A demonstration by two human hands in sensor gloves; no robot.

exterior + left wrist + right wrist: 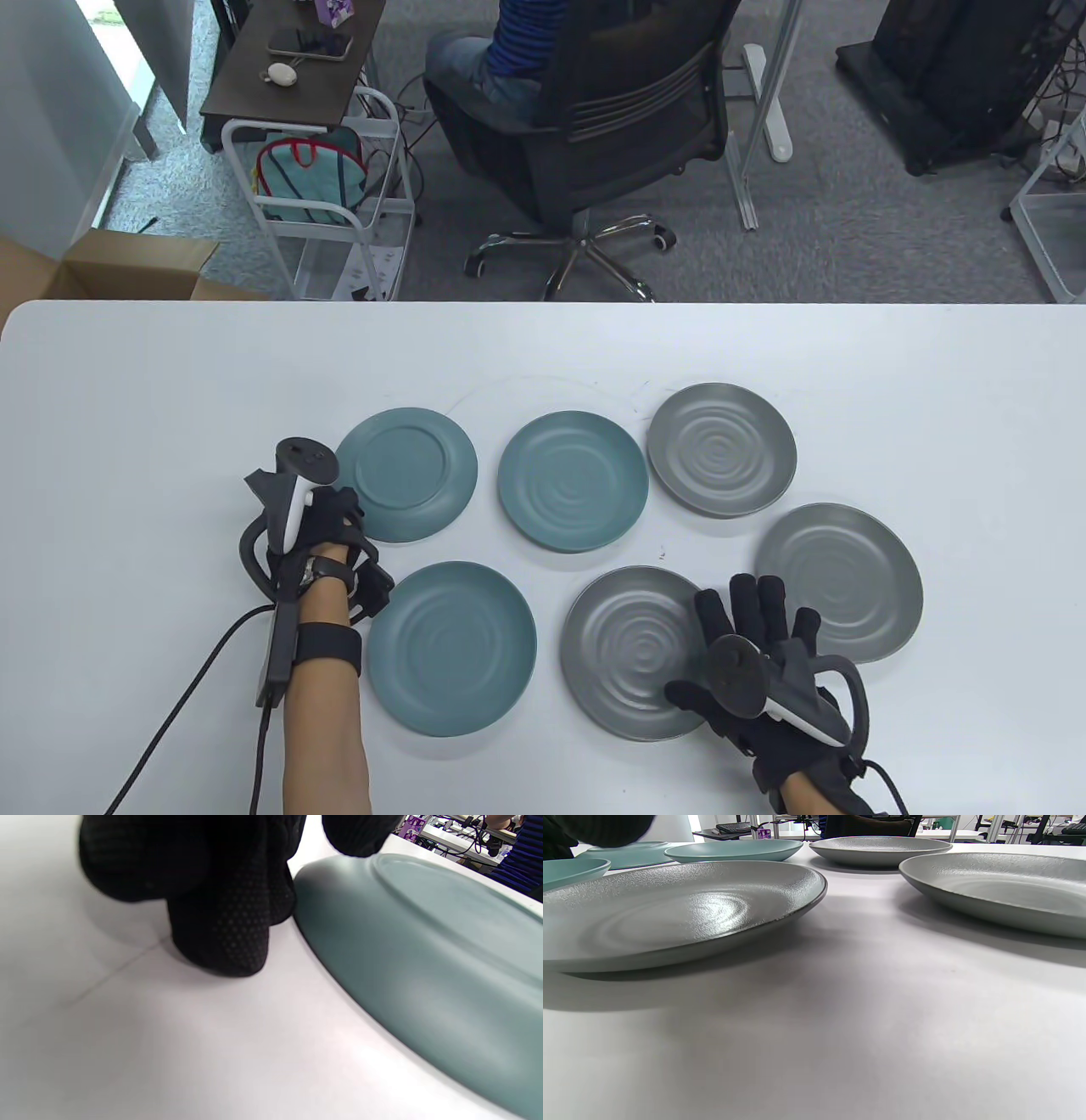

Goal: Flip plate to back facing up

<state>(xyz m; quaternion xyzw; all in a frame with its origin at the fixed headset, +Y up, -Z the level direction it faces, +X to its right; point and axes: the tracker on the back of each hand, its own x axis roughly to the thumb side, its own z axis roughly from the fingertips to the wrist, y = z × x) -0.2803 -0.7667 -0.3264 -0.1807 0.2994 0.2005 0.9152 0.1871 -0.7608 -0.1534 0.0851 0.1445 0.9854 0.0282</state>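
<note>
Six plates lie on the white table [170, 399]. The far-left teal plate [405, 474] lies back up, its foot ring showing. Two teal plates [573, 480] [451, 647] and three grey plates [721, 460] [838, 581] [632, 652] lie face up. My left hand [339, 531] is beside the back-up plate's near-left rim; in the left wrist view its fingers [225, 921] rest on the table, touching that rim [424, 955], and hold nothing. My right hand [755, 615] is flat with fingers spread, lying over the right edge of the near grey plate [670, 912].
The plates lie close together in two rows. A grey plate [1001, 887] lies just right of my right hand. Beyond the table's far edge are an office chair [611, 110] with a seated person, a wire cart [322, 195] and a cardboard box [102, 263].
</note>
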